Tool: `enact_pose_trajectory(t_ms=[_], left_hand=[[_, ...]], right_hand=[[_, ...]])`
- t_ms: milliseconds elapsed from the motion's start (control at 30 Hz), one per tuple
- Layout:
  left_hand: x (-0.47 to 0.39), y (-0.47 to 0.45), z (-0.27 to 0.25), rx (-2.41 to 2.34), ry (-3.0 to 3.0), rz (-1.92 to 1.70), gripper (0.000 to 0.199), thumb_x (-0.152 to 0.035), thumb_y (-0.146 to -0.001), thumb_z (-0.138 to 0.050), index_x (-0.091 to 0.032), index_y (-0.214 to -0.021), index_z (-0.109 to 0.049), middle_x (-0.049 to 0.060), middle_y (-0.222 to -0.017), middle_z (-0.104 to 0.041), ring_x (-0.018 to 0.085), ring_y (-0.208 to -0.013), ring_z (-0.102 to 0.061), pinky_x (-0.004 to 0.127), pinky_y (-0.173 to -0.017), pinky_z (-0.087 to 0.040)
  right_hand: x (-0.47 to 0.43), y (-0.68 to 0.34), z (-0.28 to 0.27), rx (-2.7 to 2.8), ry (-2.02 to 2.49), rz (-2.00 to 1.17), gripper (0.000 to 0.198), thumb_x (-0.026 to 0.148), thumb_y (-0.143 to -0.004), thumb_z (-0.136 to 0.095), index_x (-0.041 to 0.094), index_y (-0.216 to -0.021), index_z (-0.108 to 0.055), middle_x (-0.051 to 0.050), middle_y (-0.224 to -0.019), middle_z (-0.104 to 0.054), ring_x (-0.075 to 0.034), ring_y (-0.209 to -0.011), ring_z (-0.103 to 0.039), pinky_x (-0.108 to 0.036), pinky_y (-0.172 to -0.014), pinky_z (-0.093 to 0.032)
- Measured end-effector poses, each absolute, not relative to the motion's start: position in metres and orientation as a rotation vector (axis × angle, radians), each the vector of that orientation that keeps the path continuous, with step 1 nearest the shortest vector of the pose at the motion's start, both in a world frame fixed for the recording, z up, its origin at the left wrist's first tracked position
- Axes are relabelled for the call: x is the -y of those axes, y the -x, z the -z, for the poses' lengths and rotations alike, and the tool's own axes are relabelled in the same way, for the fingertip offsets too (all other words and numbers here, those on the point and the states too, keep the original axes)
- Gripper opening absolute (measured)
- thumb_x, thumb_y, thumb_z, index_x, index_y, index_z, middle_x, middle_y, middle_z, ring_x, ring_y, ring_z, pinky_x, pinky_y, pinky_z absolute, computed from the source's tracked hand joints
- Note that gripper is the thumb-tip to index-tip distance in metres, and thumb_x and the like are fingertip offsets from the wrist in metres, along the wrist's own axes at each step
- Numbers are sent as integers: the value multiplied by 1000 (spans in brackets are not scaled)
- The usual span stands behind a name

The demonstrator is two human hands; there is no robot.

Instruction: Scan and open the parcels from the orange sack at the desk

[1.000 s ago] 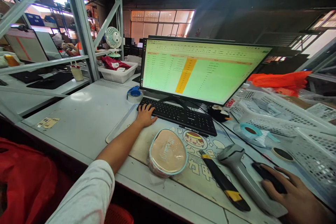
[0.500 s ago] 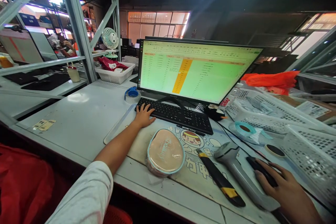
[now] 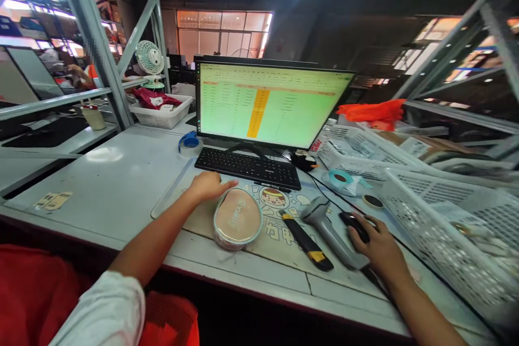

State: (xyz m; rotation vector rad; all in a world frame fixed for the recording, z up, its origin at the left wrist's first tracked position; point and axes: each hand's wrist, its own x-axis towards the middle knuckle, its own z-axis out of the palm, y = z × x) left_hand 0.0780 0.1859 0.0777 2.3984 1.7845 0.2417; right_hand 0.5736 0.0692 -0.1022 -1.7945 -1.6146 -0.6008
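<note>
My left hand (image 3: 208,186) is just in front of the black keyboard (image 3: 247,166), off the keys. Its thumb stretches out toward a round-cornered pouch with a clear plastic wrap and light lettering (image 3: 238,218); the fingers look bent and hold nothing visible. My right hand (image 3: 379,243) rests over a black computer mouse (image 3: 356,227), its fingers around it. Between the pouch and the mouse, a black and yellow utility knife (image 3: 306,240) and a grey barcode scanner (image 3: 332,235) lie on the printed desk mat (image 3: 190,221).
Behind the keyboard stands a monitor (image 3: 263,105) showing a spreadsheet. A blue tape dispenser (image 3: 190,143) sits at its left. White perforated baskets (image 3: 438,227) fill the right side, beside a teal tape roll (image 3: 340,179). A small fan (image 3: 150,58) stands back left.
My left hand has come off the keyboard keys, back toward the pouch, and its fingers have bent. My right hand stays on the mouse. The view has shifted to the right.
</note>
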Motion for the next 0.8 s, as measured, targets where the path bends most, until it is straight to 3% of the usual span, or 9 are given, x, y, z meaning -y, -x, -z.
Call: enact_pose_trajectory(t_ms=[67, 133, 233, 367, 467, 533, 667, 733, 800], left_hand=[[-142, -73, -63, -1689, -2426, -277, 76, -87, -80, -57, -19, -108, -77, 19, -110, -77, 43, -110, -70, 49, -92, -55], [-106, -66, -42, -1600, -2299, -429, 77, -73, -79, -70, -20, -134, -66, 18, -126, -74, 41, -119, -68, 48, -98, -55], [-76, -56, -13, -1362, -1962, -730, 82, -53, -84, -70, -18, -153, -43, 16, -146, -63, 32, -131, -64, 43, -110, -52], [-55, -54, 4, -1089, -1880, -1037, 76, -46, -89, -68, -22, -155, -39, 12, -160, -49, 29, -146, -50, 44, -124, -40], [-24, -59, 6, -911, -2034, -1065, 68, -46, -93, -67, -26, -154, -43, 10, -163, -46, 30, -151, -45, 47, -128, -37], [3, -66, 2, -773, -2135, -1016, 62, -46, -96, -65, -28, -153, -47, 9, -164, -45, 31, -152, -44, 50, -128, -36], [47, -80, -20, -657, -2256, -924, 59, -51, -98, -64, -36, -153, -48, 6, -164, -46, 33, -148, -48, 57, -120, -46], [65, -81, -35, -513, -2228, -884, 60, -65, -95, -60, -37, -148, -53, 6, -162, -48, 38, -147, -49, 62, -115, -50], [83, -72, -47, -336, -2145, -806, 66, -80, -90, -52, -39, -141, -62, 4, -159, -52, 43, -146, -49, 70, -111, -51]], right_hand=[[-65, -568, 101, 1569, 1780, 554, 55, 53, -95, -45, 18, -129, -70, -20, -124, -66, -36, -109, -68, -53, -96, -59], [-60, -563, 94, 1508, 1805, 558, 55, 51, -96, -44, 15, -127, -71, -22, -123, -66, -38, -111, -66, -56, -97, -56], [-54, -552, 69, 1484, 1833, 589, 52, 47, -97, -41, 12, -121, -72, -24, -123, -68, -40, -115, -64, -58, -100, -52], [-41, -502, 9, 1530, 1640, 367, 54, 55, -98, -47, 13, -121, -71, -23, -122, -69, -37, -107, -66, -56, -98, -52], [-5, -429, -30, 1844, 1384, -343, 73, 71, -93, -57, 18, -144, -58, -15, -126, -69, -24, -85, -67, -42, -81, -57], [25, -385, -46, 2028, 1252, -742, 91, 75, -83, -71, 19, -151, -49, -13, -131, -67, -24, -96, -68, -39, -85, -58], [86, -386, -57, 1939, 1429, -891, 81, 69, -72, -84, 15, -128, -64, -9, -120, -70, -28, -108, -66, -41, -97, -55], [143, -426, -55, 1682, 1573, -776, 84, 72, -69, -85, 12, -123, -66, -9, -116, -71, -30, -108, -66, -47, -101, -54], [218, -461, -52, 1334, 1640, -511, 85, 77, -74, -79, 9, -124, -66, -12, -117, -70, -32, -111, -66, -53, -106, -51]])
